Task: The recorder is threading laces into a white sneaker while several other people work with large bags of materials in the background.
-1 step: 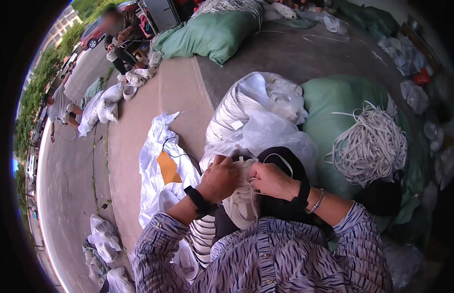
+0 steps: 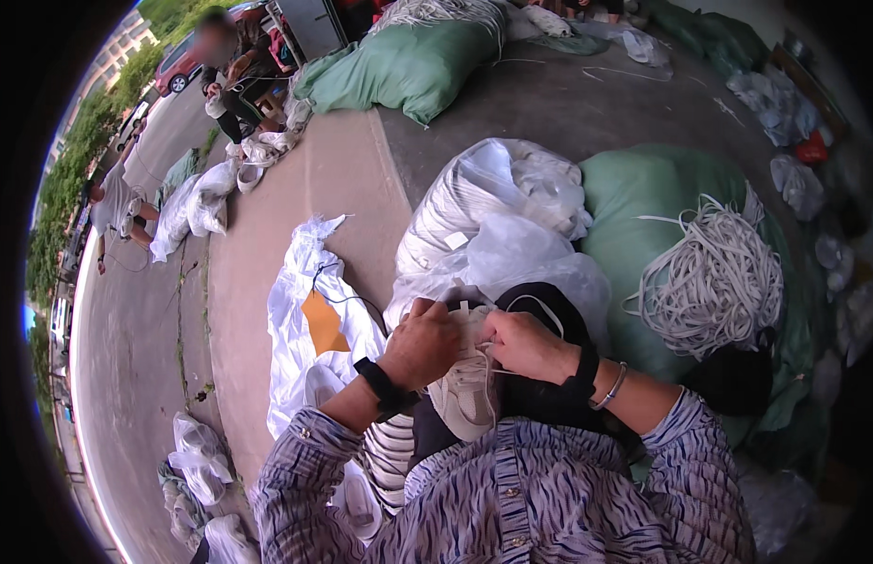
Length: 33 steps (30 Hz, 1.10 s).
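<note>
A pale beige-white sneaker (image 2: 462,399) rests on my dark-clothed lap, its toe pointing toward my body. My left hand (image 2: 420,344) is closed around the shoe's left side near the opening. On the other side, my right hand (image 2: 532,348) pinches a white shoelace (image 2: 498,371) close to the upper eyelets. Lacing crosses the front of the shoe, and a loose strand hangs along its right side. My fingertips and part of the eyelet rows are hidden behind the hands. Another loop of white lace (image 2: 547,313) lies over the dark cloth beyond my right hand.
A green sack (image 2: 624,202) with a heap of white laces (image 2: 714,277) stands at right. White bagged goods (image 2: 446,211) lie ahead. At left are a white plastic sheet (image 2: 286,320) with an orange-yellow piece (image 2: 324,322) and more shoes (image 2: 359,508). Two people sit farther off.
</note>
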Tool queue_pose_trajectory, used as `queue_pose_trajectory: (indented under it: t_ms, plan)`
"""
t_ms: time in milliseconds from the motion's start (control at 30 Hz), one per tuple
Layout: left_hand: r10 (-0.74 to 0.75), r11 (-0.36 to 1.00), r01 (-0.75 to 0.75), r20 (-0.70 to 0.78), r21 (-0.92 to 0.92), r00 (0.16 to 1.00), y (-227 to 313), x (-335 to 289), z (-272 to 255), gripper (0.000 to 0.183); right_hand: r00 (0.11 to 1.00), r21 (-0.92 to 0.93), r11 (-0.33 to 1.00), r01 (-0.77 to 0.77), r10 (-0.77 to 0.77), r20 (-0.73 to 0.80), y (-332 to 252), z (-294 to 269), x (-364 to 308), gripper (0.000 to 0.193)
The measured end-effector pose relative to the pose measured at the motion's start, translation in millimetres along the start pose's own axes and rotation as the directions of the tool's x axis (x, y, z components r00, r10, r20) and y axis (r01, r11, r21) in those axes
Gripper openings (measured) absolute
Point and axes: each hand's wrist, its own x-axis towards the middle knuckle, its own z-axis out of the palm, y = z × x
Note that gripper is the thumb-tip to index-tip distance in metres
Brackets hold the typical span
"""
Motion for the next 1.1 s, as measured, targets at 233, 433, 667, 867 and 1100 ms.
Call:
queue_pose_trajectory:
  t_ms: [233,433,667,867,1100]
  plan:
    - [0.000,0.972,-0.040,-0.168,-0.231,0.986,-1,-4,-7,0.005,0.991,-0.111,0.993,0.039,-0.053,-0.125,7,22,-1,0.008]
    - [-0.087,0.957,0.065,-0.066,-0.283,0.994,11,0,-19,0.007,0.983,-0.078,0.997,0.019,-0.033,-0.178,4,23,-5,0.010]
    - [-0.052,0.955,-0.029,-0.264,-0.294,0.963,7,-1,6,0.010,0.903,-0.346,0.914,0.210,-0.317,-0.290,-8,-5,-12,0.015]
    - [-0.277,0.845,-0.014,-0.461,-0.535,0.843,24,-22,-19,0.008,0.992,-0.343,0.931,0.123,-0.109,0.060,-8,-1,-22,0.019]
    - [-0.276,-0.374,0.225,0.340,-0.900,0.899,24,-34,0,0.029,0.975,0.134,0.990,-0.055,0.024,0.220,7,-24,-15,0.018]
